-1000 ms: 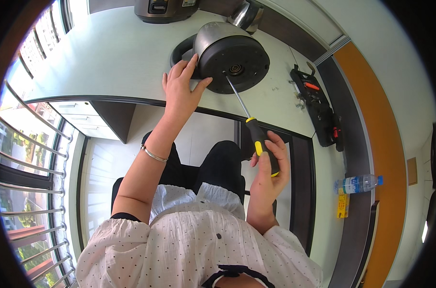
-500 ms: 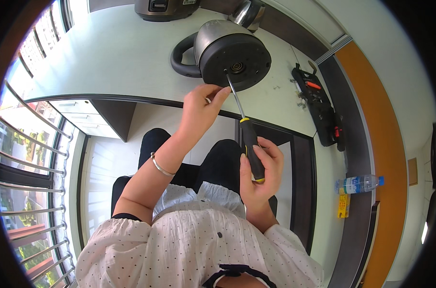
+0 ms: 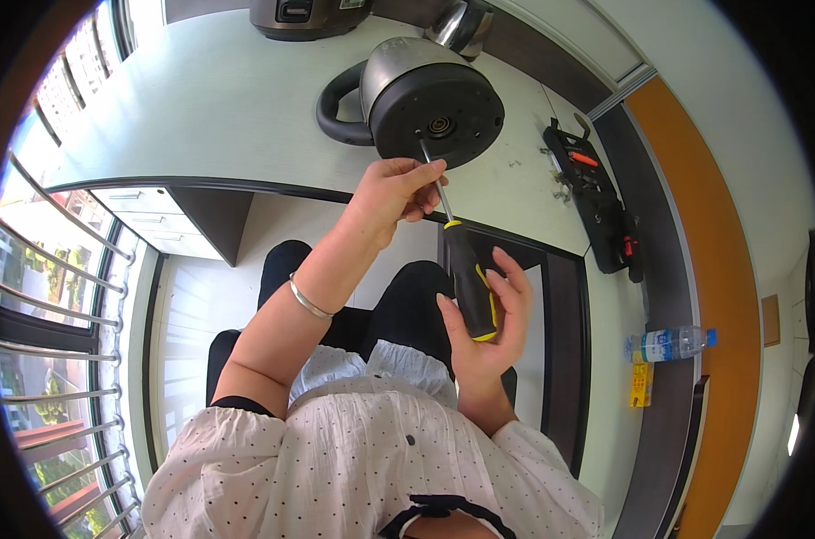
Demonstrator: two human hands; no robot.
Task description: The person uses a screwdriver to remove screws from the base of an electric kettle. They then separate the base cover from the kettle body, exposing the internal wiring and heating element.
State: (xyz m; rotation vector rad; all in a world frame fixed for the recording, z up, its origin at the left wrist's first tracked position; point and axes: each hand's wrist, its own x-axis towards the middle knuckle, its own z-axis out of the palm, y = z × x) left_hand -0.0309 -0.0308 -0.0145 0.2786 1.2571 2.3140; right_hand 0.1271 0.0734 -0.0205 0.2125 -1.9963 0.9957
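Observation:
A steel electric kettle (image 3: 407,74) lies on its side on the white desk, its black handle to the left and its round black base (image 3: 466,117) facing me. A screwdriver (image 3: 468,283) with a black and yellow handle slants up to that base, its tip at a small hole near the central ring connector. My left hand (image 3: 398,193) pinches the metal shaft between thumb and fingers, just below the base. Around the handle's lower end is my right hand (image 3: 490,328), loosely cradling it with fingers and thumb spread apart.
A black tool case (image 3: 596,202) with red-handled tools sits to the right, small metal bits beside it. Farther down that side are a water bottle (image 3: 668,344) and a yellow box (image 3: 641,384). A brown cooker (image 3: 308,18) and shiny metal vessel (image 3: 461,27) stand behind the kettle.
My left hand has shifted slightly right and taken the screwdriver shaft between its fingers. My right hand's fingers have spread and loosened around the handle.

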